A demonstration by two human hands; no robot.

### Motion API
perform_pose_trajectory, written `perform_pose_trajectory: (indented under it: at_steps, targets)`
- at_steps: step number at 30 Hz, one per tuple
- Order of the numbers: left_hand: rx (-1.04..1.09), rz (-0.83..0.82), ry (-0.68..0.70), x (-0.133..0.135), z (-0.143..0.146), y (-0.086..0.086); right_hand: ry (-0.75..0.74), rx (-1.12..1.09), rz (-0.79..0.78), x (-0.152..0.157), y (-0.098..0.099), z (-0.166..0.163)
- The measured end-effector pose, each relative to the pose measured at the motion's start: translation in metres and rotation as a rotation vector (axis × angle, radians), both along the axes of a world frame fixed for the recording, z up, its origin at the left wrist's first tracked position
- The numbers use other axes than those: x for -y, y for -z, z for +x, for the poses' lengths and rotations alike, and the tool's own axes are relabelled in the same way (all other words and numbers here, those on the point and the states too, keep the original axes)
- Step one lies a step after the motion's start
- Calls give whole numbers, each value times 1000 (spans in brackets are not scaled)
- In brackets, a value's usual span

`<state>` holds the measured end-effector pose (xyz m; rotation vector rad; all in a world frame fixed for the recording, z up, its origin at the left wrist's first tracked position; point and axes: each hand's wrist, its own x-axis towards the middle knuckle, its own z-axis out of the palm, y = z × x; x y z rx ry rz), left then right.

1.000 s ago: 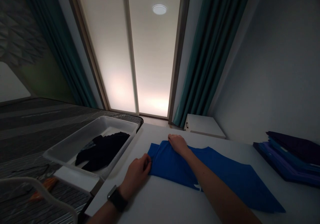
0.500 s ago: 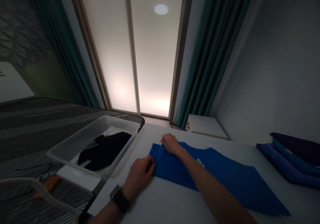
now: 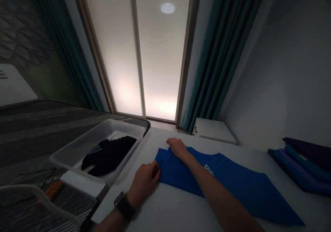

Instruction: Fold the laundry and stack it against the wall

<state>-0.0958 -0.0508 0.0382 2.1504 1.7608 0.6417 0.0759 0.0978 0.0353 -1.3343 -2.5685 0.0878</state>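
A blue T-shirt (image 3: pixel 232 176) with a small white print lies spread across the white table, its left part folded over. My left hand (image 3: pixel 146 176), with a dark watch on its wrist, has its fingers curled closed on the shirt's left edge. My right hand (image 3: pixel 178 147) reaches across the shirt and grips the folded cloth near its far left side. Its fingertips bend over the cloth and are partly hidden.
Left of the white table (image 3: pixel 178 211), a translucent plastic bin (image 3: pixel 69 149) holds dark clothes (image 3: pixel 111 154). A stack of folded dark blue and purple clothes (image 3: pixel 305 166) lies at the right. Behind the table stands a low white cabinet (image 3: pixel 214 130).
The view has shifted very slightly. Both hands keep their hold on the blue T-shirt, with hardly any visible movement.
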Motion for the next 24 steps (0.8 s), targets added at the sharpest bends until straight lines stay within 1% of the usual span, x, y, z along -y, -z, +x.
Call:
perform_pose_trajectory:
  at_steps: [4,7,9,12,15,18,21,24]
  targets:
    - [6,-20,-23,-1,-1,2,25,14,20,1,-1,-2]
    - [13,-18,-33,-1,-1,2,54,12,49,8,-7,-1]
    - [24,-5,-26,0,-1,1,44,-16,76,18,-13,2]
    - [23,14,-21,1,0,0,-43,-84,92,43,-20,9]
    - [-11,30,-7,1,1,0,-175,-96,15,74,-19,18]
    - [-53,42,-6,0,2,1,-280,-62,-144,98,-11,23]
    - [-78,43,-5,0,2,1,-285,-37,-287,107,-6,25]
    - [-85,44,-8,0,2,1,-241,-40,-333,107,-6,24]
